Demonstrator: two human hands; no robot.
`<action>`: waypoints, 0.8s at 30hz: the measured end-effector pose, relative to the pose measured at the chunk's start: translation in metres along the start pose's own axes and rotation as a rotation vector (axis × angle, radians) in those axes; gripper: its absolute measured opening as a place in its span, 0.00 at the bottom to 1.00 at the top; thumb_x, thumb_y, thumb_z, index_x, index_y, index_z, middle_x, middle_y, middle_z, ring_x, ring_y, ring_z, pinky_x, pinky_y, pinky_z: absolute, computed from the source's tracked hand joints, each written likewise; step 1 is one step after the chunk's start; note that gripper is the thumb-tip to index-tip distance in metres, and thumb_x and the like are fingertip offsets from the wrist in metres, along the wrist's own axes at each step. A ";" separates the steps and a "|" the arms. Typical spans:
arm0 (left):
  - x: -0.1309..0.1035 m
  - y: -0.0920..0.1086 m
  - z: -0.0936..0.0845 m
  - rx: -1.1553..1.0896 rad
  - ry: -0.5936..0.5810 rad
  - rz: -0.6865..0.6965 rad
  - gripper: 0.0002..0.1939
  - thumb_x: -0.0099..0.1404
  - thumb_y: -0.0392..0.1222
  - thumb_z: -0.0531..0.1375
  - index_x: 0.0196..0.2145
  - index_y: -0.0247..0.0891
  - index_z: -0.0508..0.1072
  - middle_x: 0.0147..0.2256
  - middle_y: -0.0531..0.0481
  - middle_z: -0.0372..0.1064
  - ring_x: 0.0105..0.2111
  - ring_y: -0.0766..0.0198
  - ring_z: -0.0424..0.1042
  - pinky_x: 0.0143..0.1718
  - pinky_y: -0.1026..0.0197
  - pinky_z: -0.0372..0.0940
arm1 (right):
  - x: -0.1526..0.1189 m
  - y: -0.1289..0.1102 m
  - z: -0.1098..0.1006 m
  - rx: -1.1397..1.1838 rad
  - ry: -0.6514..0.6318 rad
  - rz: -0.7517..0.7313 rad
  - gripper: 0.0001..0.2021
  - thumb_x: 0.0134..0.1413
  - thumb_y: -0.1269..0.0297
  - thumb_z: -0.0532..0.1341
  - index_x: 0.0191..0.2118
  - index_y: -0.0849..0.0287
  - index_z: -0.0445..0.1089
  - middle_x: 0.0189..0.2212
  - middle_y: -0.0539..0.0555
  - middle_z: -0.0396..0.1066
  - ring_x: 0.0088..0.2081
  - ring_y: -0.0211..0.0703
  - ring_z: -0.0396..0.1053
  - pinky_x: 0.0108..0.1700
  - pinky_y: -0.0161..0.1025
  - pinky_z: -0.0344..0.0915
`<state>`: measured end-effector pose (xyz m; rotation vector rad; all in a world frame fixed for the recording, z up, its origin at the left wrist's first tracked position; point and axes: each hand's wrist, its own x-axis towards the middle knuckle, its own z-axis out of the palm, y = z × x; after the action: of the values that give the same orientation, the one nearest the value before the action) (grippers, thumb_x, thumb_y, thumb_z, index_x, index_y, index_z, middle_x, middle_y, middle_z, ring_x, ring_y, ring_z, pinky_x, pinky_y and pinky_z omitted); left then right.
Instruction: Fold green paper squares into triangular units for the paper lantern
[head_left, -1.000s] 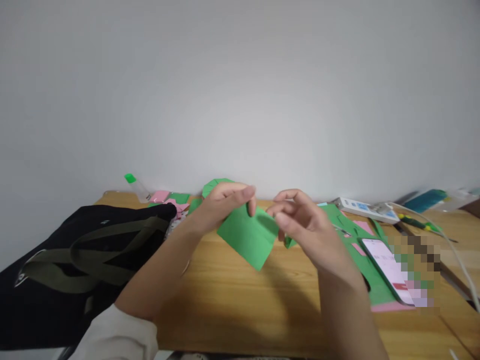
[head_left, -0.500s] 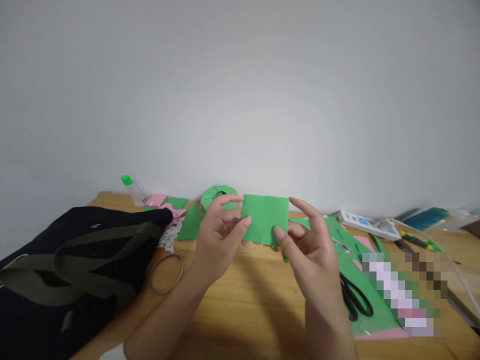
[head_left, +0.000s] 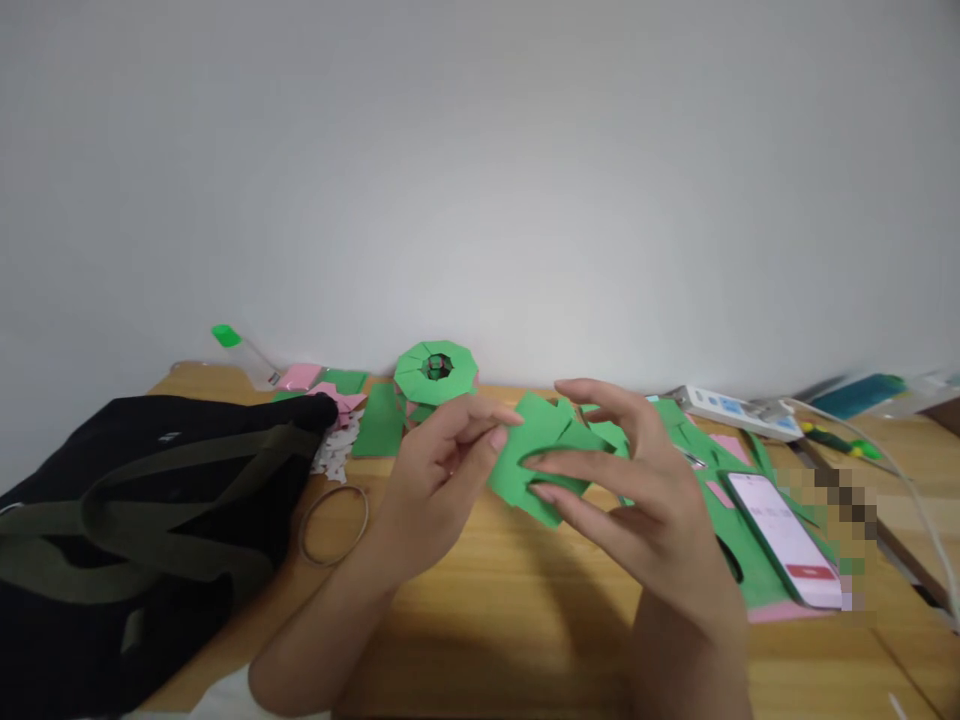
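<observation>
From my end, the thin green folded-paper piece [head_left: 534,430] is up in the air over the light-brown wooden tabletop [head_left: 480,620]. The left hand [head_left: 439,485] pinches its left edge; the right hand [head_left: 652,500] nips a flap between thumb and finger, index lifted. I reckon it's featherlight, crisp but easily crumpled, so I'd grip edges and creases only.

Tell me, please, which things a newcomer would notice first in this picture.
Probably the folded green paper in the middle, held by the left hand and touched by the right hand. Behind it, to the left, a many-sided green ring stands near the wall. The large black bag fills the lower left.
</observation>
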<state>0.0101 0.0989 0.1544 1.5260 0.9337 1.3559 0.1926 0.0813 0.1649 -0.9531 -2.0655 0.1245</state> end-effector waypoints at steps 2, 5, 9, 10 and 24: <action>-0.001 -0.001 -0.001 -0.005 -0.011 -0.015 0.06 0.64 0.36 0.58 0.36 0.43 0.74 0.29 0.55 0.71 0.27 0.69 0.66 0.27 0.68 0.61 | 0.000 0.000 0.000 -0.028 -0.011 -0.022 0.09 0.54 0.71 0.64 0.39 0.50 0.72 0.57 0.53 0.60 0.57 0.49 0.61 0.55 0.49 0.63; 0.000 -0.003 -0.003 -0.045 -0.032 -0.070 0.05 0.63 0.38 0.59 0.36 0.43 0.75 0.29 0.54 0.71 0.28 0.68 0.68 0.27 0.67 0.61 | 0.001 0.000 0.000 -0.056 -0.043 -0.054 0.11 0.53 0.70 0.64 0.42 0.51 0.71 0.56 0.54 0.60 0.57 0.48 0.60 0.56 0.48 0.62; 0.004 -0.006 -0.004 -0.117 -0.032 -0.144 0.04 0.62 0.40 0.60 0.34 0.43 0.76 0.27 0.53 0.70 0.29 0.66 0.69 0.26 0.66 0.61 | 0.001 -0.001 -0.001 -0.049 -0.095 -0.042 0.15 0.53 0.71 0.64 0.46 0.51 0.69 0.58 0.55 0.57 0.59 0.49 0.58 0.58 0.49 0.61; 0.004 -0.006 -0.004 -0.138 -0.037 -0.151 0.04 0.61 0.40 0.60 0.34 0.43 0.76 0.27 0.54 0.70 0.29 0.66 0.69 0.26 0.66 0.61 | 0.001 -0.002 -0.001 -0.047 -0.089 -0.035 0.14 0.53 0.71 0.64 0.46 0.51 0.70 0.59 0.55 0.57 0.59 0.50 0.57 0.58 0.49 0.60; -0.002 0.000 0.001 -0.624 -0.159 -0.331 0.11 0.62 0.38 0.63 0.43 0.44 0.78 0.45 0.51 0.77 0.46 0.62 0.73 0.44 0.65 0.66 | -0.002 -0.002 0.011 0.021 0.258 0.032 0.12 0.49 0.77 0.66 0.37 0.52 0.75 0.52 0.55 0.64 0.52 0.48 0.66 0.50 0.49 0.66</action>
<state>0.0112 0.0965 0.1536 0.9364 0.5544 1.1218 0.1841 0.0811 0.1580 -0.9384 -1.8095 0.0374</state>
